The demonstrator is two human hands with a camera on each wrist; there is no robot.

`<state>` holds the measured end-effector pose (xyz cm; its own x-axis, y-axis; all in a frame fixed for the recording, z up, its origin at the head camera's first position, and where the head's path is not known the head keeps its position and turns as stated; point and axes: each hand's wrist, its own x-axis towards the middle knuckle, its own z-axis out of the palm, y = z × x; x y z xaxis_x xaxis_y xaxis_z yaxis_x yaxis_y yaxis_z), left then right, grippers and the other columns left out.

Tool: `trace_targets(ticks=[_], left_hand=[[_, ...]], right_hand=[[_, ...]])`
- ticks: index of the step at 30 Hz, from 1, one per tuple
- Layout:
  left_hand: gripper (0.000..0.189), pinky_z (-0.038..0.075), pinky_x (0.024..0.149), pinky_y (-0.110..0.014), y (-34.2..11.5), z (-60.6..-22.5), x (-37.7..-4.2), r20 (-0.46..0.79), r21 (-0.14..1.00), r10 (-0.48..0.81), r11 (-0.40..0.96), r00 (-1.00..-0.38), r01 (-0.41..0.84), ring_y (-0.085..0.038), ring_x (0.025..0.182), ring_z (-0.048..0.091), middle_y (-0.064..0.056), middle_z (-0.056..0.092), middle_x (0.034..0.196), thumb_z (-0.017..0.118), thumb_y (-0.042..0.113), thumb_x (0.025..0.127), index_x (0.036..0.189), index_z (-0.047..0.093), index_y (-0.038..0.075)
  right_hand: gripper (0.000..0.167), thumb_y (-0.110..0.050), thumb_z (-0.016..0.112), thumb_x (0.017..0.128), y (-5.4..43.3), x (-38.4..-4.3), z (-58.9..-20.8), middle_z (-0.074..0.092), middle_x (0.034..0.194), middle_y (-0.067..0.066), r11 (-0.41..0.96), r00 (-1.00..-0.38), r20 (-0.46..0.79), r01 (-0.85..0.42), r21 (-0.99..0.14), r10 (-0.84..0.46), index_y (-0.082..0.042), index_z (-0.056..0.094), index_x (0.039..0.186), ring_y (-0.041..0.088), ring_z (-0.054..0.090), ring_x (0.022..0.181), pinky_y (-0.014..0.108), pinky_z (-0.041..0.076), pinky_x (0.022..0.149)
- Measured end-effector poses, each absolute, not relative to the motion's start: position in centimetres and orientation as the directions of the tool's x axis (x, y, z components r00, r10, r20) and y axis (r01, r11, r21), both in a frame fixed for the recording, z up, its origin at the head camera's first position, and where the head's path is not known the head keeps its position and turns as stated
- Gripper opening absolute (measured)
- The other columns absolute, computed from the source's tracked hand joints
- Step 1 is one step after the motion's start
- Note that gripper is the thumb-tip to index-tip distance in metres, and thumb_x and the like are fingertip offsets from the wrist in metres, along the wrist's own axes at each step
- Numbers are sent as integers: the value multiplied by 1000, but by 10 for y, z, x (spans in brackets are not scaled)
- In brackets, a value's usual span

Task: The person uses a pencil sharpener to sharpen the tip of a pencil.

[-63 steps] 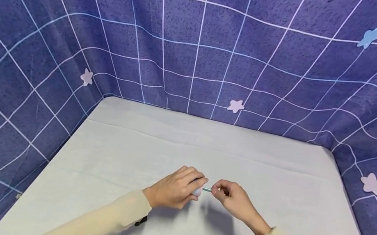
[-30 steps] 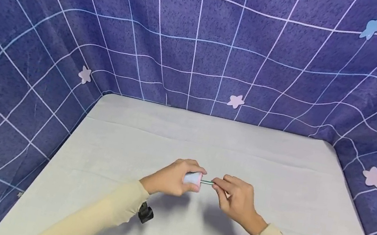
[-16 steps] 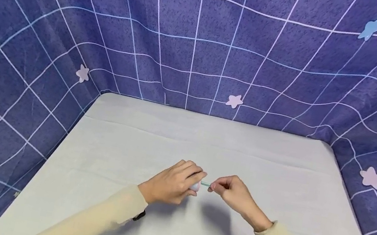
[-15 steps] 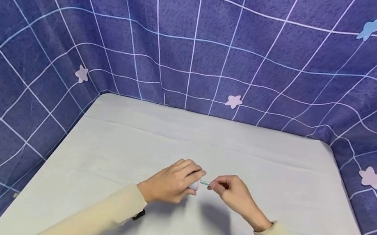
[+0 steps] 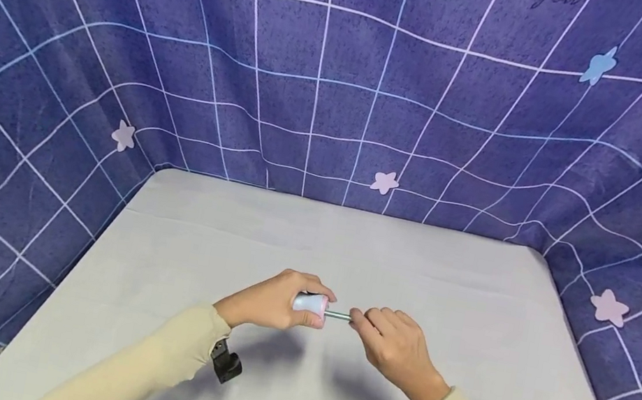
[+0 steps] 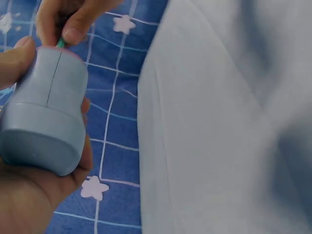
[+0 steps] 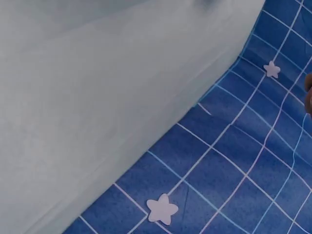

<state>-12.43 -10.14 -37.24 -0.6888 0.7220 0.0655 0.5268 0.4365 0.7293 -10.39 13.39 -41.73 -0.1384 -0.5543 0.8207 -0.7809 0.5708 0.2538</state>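
Observation:
My left hand grips a light-blue, waisted pencil sharpener with a pink end, held sideways above the table. A thin green pencil sticks out of its pink end. The fingers of my right hand pinch the pencil's other end. In the left wrist view the sharpener shows its rounded base, a seam along its side and the pencil at its top. The pencil's tip is hidden inside. The right wrist view catches only a sliver of a hand at its right edge.
A white-covered table lies beneath both hands. Purple-blue curtain with grid lines and stars surrounds its back and sides. Black wrist cameras are strapped under the cream sleeves.
Both hands have rolled at the wrist in opposite senses: more of the sharpener's side shows now, and the right hand's back faces up. The pencil stays in the sharpener.

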Motion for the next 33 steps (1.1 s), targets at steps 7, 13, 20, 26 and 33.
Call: trace_targets(ticks=[7,13,20,26,33], left_hand=[[41,48,73,-21,-96,-383,-118,169,611,739,441,-652,658,-11,86,53,-3,62,102,72,19,83,120,63,3],[46,46,87,-25,-96,-402,-111,329,192,813,441,-481,876,-15,99,52,-4,60,108,71,30,84,119,61,3],[47,45,88,-27,-95,-401,-109,357,109,826,428,-437,897,-16,98,53,-3,60,107,73,33,82,118,61,3],[48,49,84,-26,-96,-387,-117,194,385,765,517,-614,765,-15,96,55,-6,63,109,71,30,85,122,61,1],[35,49,85,-28,-101,-374,-125,-36,751,727,472,-686,461,-14,96,62,-4,71,102,66,25,90,117,66,2]], right_hand=[[16,-18,62,92,132,-93,-405,52,60,-8,494,-661,544,-749,-441,-517,-9,72,84,-2,34,46,13,30,41],[19,-10,62,89,130,-94,-387,54,63,-10,431,-857,-271,64,-900,-439,6,72,92,7,36,59,21,32,56],[19,-13,59,91,133,-94,-395,61,72,-3,472,-853,-215,-41,-881,-476,2,70,97,8,47,68,24,43,67],[18,-12,71,83,133,-91,-409,54,71,-6,574,-837,278,-531,-623,-472,-12,60,98,4,44,55,18,37,50],[15,-19,54,97,134,-97,-425,59,79,-4,569,-392,754,-822,-29,-528,-10,65,92,8,50,58,19,39,49]])
